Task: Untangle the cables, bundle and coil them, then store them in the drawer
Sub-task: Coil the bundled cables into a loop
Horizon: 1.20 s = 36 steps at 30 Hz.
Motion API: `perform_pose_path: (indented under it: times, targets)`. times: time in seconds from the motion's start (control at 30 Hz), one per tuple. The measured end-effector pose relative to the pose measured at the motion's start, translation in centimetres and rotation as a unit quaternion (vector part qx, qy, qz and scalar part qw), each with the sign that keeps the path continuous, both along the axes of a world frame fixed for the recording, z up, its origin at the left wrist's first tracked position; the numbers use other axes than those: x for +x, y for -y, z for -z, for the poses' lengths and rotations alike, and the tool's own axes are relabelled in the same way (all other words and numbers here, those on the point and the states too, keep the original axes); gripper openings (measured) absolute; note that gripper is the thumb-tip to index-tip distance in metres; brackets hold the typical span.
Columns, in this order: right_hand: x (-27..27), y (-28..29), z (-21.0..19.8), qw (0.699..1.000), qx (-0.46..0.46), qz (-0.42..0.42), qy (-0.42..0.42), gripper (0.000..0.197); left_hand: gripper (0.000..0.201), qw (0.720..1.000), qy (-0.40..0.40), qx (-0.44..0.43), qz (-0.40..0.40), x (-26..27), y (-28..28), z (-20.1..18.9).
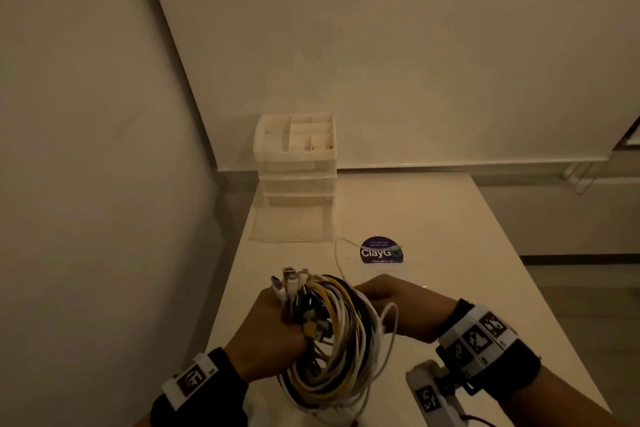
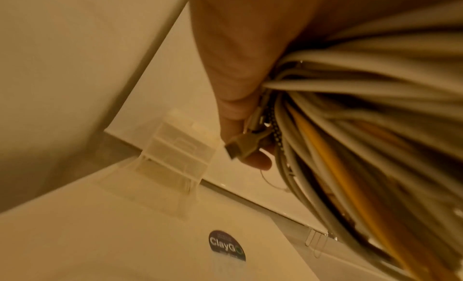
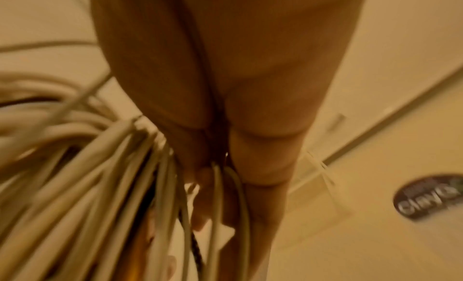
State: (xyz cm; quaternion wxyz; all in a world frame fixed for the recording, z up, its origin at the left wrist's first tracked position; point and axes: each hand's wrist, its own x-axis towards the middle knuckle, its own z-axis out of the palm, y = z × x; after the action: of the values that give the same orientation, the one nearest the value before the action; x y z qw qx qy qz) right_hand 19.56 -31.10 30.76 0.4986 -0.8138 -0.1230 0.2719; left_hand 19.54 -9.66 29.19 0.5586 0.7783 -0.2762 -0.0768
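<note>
A thick coil of white, yellow and black cables (image 1: 332, 333) is held above the near end of the white table (image 1: 433, 218). My left hand (image 1: 273, 326) grips the bundle where several plug ends (image 1: 294, 282) stick up. In the left wrist view a connector (image 2: 246, 145) sits between thumb and finger beside the cable bundle (image 2: 350, 127). My right hand (image 1: 398, 302) holds the coil's right side, its fingers closed around white strands (image 3: 220, 196). A thin white cable end (image 1: 341, 253) trails forward onto the table. The white drawer unit (image 1: 296, 163) stands at the table's far left, its bottom drawer (image 1: 291, 224) pulled out.
A round dark "ClayGo" sticker (image 1: 381, 251) lies on the table just beyond my right hand. Walls stand close on the left and behind the table. The table's left edge runs beside the drawer unit. Floor shows to the right.
</note>
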Motion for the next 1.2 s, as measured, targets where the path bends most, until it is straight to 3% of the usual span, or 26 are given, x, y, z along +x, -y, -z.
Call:
perform_pose_path:
  times: [0.1,0.23,0.4,0.57,0.67,0.77,0.87,0.97,1.03,1.07,1.13,1.2]
  targets:
    - [-0.1,0.2,-0.3,0.998,-0.009,-0.037,-0.042,0.022,0.03,0.998,0.033,-0.044,0.026,-0.6,0.2,-1.2]
    - [0.1,0.2,-0.9,0.996,-0.02,-0.059,-0.07,0.029,0.06,0.99,0.115,0.022,0.073,-0.6,0.7,-1.9]
    - [0.5,-0.1,-1.5,0.989,-0.09,-0.112,-0.03,0.029,0.027,0.955,0.236,0.145,0.11,-0.4,1.5,-1.9]
    - [-0.6,0.8,-1.3,0.996,0.018,-0.041,-0.071,0.025,0.013,0.962,0.22,0.139,0.083,-0.3,1.7,-2.1]
    - [-1.3,1.8,-0.1,0.981,0.147,0.034,-0.122,0.03,0.01,0.98,0.159,0.093,0.076,-0.1,1.9,-1.6]
    - [-2.1,2.3,0.6,0.946,0.254,0.108,-0.168,0.031,0.041,0.996,0.071,0.044,0.016,0.5,1.6,-0.7]
    - [-3.3,1.4,1.4,0.937,0.288,0.148,-0.13,0.042,0.04,0.997,0.044,0.059,-0.033,0.9,1.9,0.3]
    - [-3.9,1.2,2.0,0.908,0.341,0.186,-0.158,0.08,0.021,0.994,-0.001,0.081,-0.076,1.2,2.6,0.9]
    - [-4.0,1.6,1.2,0.91,0.342,0.157,-0.175,0.088,0.009,0.989,-0.053,0.089,-0.11,1.7,2.6,1.8]
    - [-3.9,1.8,0.8,0.913,0.337,0.142,-0.181,0.091,0.009,0.984,-0.081,0.098,-0.123,1.8,2.6,2.3]
    - [-3.7,2.4,0.6,0.918,0.329,0.13,-0.182,0.1,0.031,0.977,-0.117,0.113,-0.141,2.0,2.4,3.4]
    - [-3.6,2.5,0.8,0.916,0.33,0.138,-0.18,0.105,0.03,0.972,-0.117,0.132,-0.154,2.0,2.6,3.4]
